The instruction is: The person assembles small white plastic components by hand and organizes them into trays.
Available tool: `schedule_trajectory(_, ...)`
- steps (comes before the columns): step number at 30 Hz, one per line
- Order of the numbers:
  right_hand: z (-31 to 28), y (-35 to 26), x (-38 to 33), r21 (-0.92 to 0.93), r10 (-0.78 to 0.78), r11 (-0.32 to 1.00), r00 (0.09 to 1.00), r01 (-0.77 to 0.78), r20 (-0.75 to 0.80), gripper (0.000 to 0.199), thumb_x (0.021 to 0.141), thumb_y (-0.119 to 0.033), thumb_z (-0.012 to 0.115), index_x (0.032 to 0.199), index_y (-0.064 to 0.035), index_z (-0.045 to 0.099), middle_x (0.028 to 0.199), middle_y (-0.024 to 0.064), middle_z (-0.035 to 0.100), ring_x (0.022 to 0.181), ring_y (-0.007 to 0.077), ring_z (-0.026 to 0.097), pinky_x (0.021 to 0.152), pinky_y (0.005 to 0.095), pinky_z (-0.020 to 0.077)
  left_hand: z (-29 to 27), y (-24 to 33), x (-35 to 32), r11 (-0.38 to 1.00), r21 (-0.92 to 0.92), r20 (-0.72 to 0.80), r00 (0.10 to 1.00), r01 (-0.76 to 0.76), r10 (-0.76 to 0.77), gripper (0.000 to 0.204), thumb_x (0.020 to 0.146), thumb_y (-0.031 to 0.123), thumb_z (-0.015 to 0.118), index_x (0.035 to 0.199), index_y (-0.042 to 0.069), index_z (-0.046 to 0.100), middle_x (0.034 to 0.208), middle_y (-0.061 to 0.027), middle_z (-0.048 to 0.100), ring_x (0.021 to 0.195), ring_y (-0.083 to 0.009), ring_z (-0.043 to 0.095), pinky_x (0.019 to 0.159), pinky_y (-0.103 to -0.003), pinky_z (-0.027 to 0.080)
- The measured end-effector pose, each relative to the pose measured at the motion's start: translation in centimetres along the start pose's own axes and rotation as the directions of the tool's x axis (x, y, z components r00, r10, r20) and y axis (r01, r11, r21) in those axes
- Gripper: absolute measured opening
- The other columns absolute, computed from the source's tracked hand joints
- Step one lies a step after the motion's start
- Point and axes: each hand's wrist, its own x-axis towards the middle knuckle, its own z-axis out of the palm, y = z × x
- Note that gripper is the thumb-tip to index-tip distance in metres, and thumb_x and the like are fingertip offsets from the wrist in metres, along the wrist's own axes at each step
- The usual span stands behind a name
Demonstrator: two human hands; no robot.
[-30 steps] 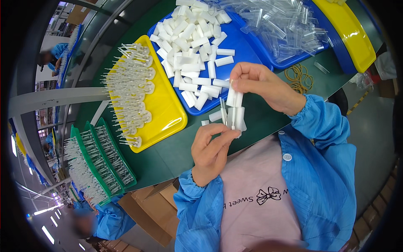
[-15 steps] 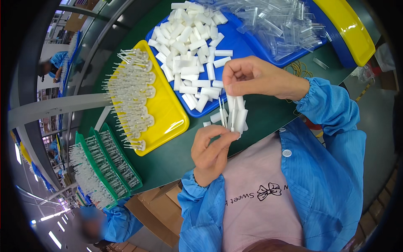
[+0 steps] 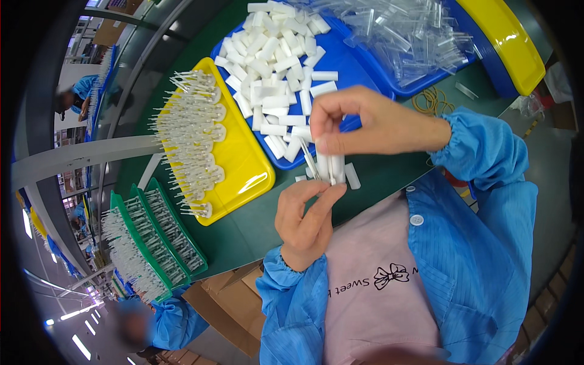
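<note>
My left hand [image 3: 304,222] is closed, pinching the base of a small white pronged part [image 3: 309,159] whose thin rods point up and away from me. White foam-like blocks [image 3: 337,168] stand around some of its rods; at least one rod at the left is bare. Above it, my right hand [image 3: 377,121] pinches the upper end of a white block, its fingertips partly hiding that block. One more white block [image 3: 352,176] leans just right of the part; I cannot tell whether it is attached or lies on the table.
A blue tray [image 3: 340,48] heaped with white blocks lies ahead. Left of it, a yellow tray [image 3: 246,182] bears rows of pronged parts. Green racks [image 3: 143,228] of similar parts stand further left. Clear plastic pieces [image 3: 407,36] fill another blue tray; rubber bands [image 3: 432,100] lie near.
My right hand has moved left and slightly down, lower over the pronged part. The part has tilted a little in my left hand, which has barely moved.
</note>
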Motion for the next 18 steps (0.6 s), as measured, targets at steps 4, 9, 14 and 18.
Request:
schedule_trajectory(4, 0.5, -0.5, -0.4, 0.218, 0.159, 0.962, 0.987, -0.162, 0.032, 0.020, 0.088, -0.022, 0.065, 0.088, -0.0027, 0.061, 0.085, 0.0012, 0.061, 0.082, 0.0088, 0.054, 0.080, 0.0256, 0.0436, -0.3, 0.2, 0.0, 0.998, -0.055, -0.032, 0.999, 0.042, -0.044, 0.029, 0.069, -0.013, 0.068, 0.091, 0.006, 0.070, 0.087, -0.0088, 0.060, 0.081, -0.0234, 0.058, 0.071, -0.030, 0.046)
schedule_trajectory(9, -0.7, -0.5, -0.5, -0.033, 0.033, 0.999, 0.998, -0.031, 0.058, 0.022, 0.087, -0.023, 0.066, 0.084, -0.0019, 0.062, 0.083, 0.0026, 0.062, 0.082, 0.0098, 0.055, 0.079, 0.0265, 0.0435, 0.5, -0.3, -0.3, 0.985, -0.151, -0.168, 0.980, 0.084, -0.110, 0.034, 0.068, -0.010, 0.071, 0.099, 0.004, 0.068, 0.103, -0.0138, 0.058, 0.082, -0.0238, 0.059, 0.073, -0.032, 0.049)
schedule_trajectory(14, -0.1, -0.7, -1.3, -0.003, 0.089, 0.996, 0.996, -0.089, 0.028, 0.021, 0.086, -0.022, 0.066, 0.086, -0.0016, 0.063, 0.080, 0.0034, 0.062, 0.079, 0.0112, 0.055, 0.077, 0.0262, 0.0432, 1.4, -0.7, -0.3, 0.890, -0.418, -0.237, 0.924, 0.182, -0.301, 0.028, 0.073, -0.003, 0.073, 0.099, -0.001, 0.065, 0.104, -0.0153, 0.058, 0.082, -0.0224, 0.060, 0.074, -0.031, 0.049)
schedule_trajectory(18, -1.4, -0.6, -1.0, -0.155, 0.030, 0.988, 0.998, -0.022, 0.050, 0.018, 0.087, -0.021, 0.065, 0.089, -0.0027, 0.065, 0.083, 0.0047, 0.063, 0.079, 0.0133, 0.057, 0.076, 0.0274, 0.0437, 1.2, -2.2, -0.8, 0.891, -0.386, -0.034, 0.961, 0.239, -0.273, 0.019, 0.078, 0.002, 0.070, 0.097, -0.001, 0.065, 0.091, -0.0112, 0.062, 0.081, -0.0213, 0.059, 0.075, -0.029, 0.047)
